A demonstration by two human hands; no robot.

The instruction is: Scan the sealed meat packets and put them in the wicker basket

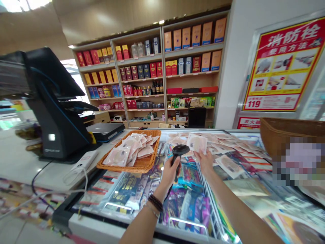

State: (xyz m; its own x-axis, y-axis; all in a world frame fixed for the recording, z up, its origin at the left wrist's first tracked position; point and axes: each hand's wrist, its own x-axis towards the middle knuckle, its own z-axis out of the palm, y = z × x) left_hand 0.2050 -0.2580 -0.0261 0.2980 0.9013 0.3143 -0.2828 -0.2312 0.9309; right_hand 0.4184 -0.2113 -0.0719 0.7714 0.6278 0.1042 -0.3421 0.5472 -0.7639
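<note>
**A:** What is the left hand doing?

**B:** The left hand (167, 173) is gripping a black handheld barcode scanner (179, 151). Its fingers (175, 166) are wrapped closely around the handle, and the scanner's head is tilting up just beside the packet in the other hand.

**A:** And the right hand?

**B:** The right hand (205, 162) is lifting a pink vacuum-sealed packet (196, 143) above the chest freezer (96, 234). Its fingers (203, 153) are pinching narrowly on the packet's lower edge.

**A:** What is lying around the hands?

**B:** More pink packets (223, 142) are lying scattered across the freezer's glass lid, with colourful bagged goods showing beneath it. A wicker tray (149, 166) is sitting at the right edge of the tabletop (33, 169), against the freezer, and it is holding a loose heap of pink packets (132, 147).

**A:** And farther off?

**B:** A black point-of-sale terminal (58, 112) is standing on the tabletop, left of the tray. Wooden shelves (144, 78) lined with boxes and bottles are rising behind the freezer, while a brown wicker basket (281, 135) is sitting at the right, partly blurred.
</note>
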